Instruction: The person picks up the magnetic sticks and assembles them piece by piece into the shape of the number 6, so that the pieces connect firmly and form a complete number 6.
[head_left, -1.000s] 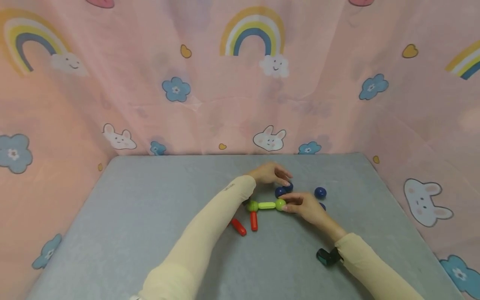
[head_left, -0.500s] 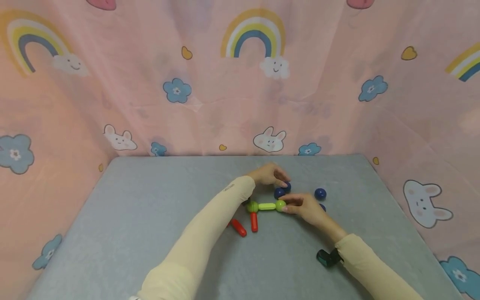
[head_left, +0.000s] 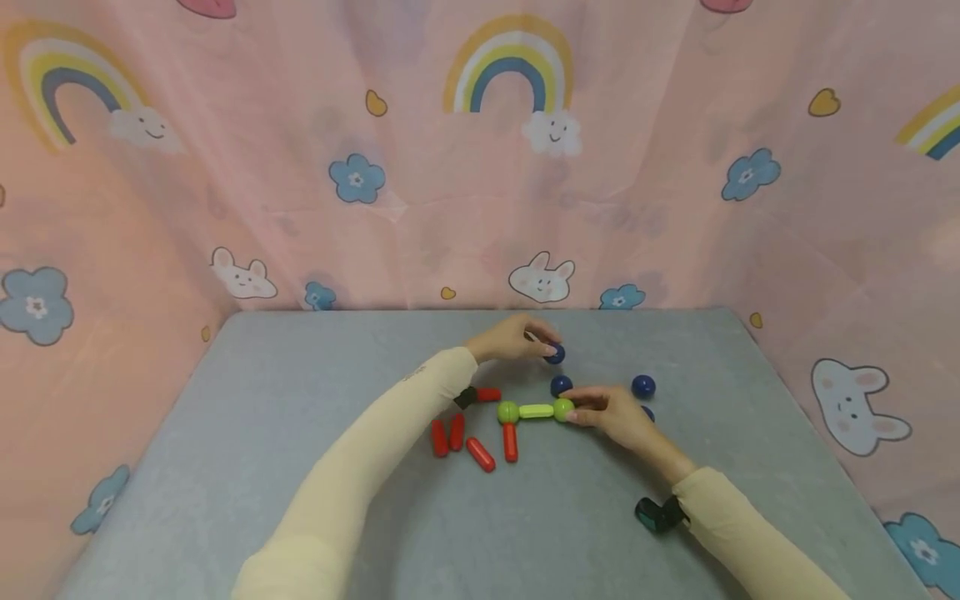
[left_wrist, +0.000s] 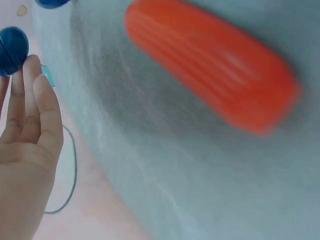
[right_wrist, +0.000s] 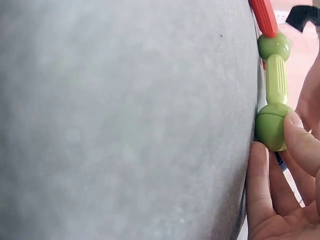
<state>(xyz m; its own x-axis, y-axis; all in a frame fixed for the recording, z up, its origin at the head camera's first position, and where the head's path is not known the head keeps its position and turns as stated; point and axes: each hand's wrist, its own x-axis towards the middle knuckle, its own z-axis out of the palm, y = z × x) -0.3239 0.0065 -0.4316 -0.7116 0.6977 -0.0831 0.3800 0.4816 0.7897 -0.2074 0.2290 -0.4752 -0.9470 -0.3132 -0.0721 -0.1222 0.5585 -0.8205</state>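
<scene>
My left hand [head_left: 512, 338] holds a dark blue ball [head_left: 555, 354] at its fingertips, behind the other pieces; the left wrist view shows the same blue ball [left_wrist: 14, 50] against the fingers. My right hand [head_left: 613, 415] pinches a green ball [head_left: 563, 409] between thumb and fingers. That ball sits on one end of a light green ribbed rod [right_wrist: 276, 80], whose other end joins a second green ball [head_left: 508, 412]. From this second ball a red rod [head_left: 511, 443] extends toward the front. Another blue ball [head_left: 561, 384] lies close to the right hand's fingertips.
Several loose red rods lie by the left forearm, among them one red rod [head_left: 481, 454] in front and another red rod [head_left: 489, 394] near the wrist strap. Right of the hands are a blue ball [head_left: 642, 386] and a partly hidden blue ball [head_left: 648, 413] on the grey table [head_left: 300, 375].
My left hand has drawn a blue ball back and leftward, away from the one beside it. The forearm's shift uncovers more red rods. My right hand stays on the green ball.
</scene>
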